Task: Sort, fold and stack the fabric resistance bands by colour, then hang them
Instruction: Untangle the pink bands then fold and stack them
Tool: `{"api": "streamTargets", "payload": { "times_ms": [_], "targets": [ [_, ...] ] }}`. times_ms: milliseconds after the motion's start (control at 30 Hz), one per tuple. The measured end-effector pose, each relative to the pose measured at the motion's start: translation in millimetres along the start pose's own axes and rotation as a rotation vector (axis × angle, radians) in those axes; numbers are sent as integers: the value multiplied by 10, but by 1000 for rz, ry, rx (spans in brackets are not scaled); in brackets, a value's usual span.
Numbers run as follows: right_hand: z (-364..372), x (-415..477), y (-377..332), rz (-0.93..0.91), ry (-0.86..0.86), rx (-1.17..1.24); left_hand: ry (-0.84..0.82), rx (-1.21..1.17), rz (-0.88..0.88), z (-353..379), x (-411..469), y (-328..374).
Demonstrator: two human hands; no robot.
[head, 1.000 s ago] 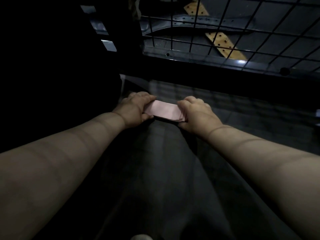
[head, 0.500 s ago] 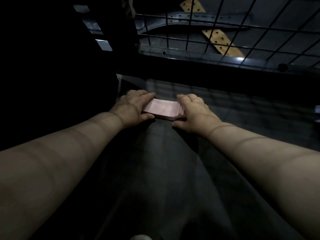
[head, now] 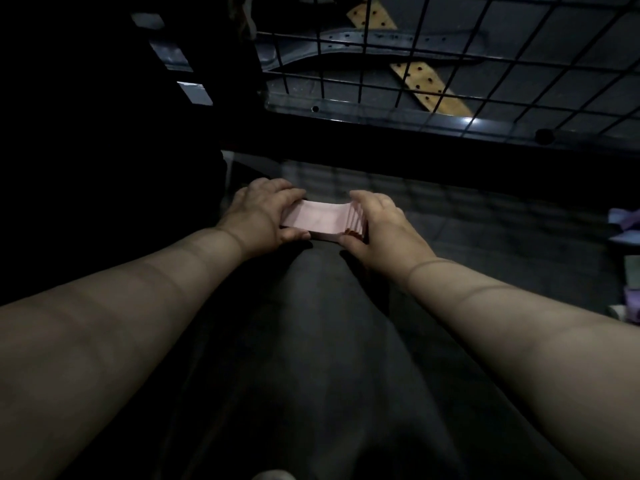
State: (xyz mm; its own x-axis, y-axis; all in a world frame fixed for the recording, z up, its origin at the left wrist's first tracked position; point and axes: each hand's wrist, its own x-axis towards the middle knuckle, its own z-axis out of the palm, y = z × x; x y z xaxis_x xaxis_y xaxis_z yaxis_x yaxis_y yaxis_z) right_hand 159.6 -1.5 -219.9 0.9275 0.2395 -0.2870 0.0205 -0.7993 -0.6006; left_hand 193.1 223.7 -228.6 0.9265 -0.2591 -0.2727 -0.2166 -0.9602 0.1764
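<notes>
At frame centre, the left hand and right hand each clamp an end of the folded pink band stack, fingers curled round it, likely squaring its fanned layers; purple bands lie at the right edge, seemingly kept apart by colour

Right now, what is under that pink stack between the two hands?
A dark surface shows around the pink stack, gripped at its ends by the left hand and right hand. The spot directly beneath is covered, so contact cannot be told.
</notes>
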Motion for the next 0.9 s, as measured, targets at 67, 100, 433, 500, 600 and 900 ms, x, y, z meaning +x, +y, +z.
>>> {"api": "streamTargets", "payload": {
  "times_ms": [67,100,433,500,600,900],
  "targets": [
    [-8,-60,23,26,-4,6,24,4,-3,-7,1,21],
    [-18,-101,37,44,-4,10,32,8,-7,-7,1,34],
    [-232,-694,429,238,-79,-105,111,-74,69,-24,18,571],
    [-297,-829,582,276,-95,-145,128,-103,74,-36,56,781],
    [-400,-1067,839,332,-102,-217,189,-126,167,-20,69,1177],
    [-804,-1866,1657,641,65,-679,43,-126,517,290,-241,2573]
  ]
}}
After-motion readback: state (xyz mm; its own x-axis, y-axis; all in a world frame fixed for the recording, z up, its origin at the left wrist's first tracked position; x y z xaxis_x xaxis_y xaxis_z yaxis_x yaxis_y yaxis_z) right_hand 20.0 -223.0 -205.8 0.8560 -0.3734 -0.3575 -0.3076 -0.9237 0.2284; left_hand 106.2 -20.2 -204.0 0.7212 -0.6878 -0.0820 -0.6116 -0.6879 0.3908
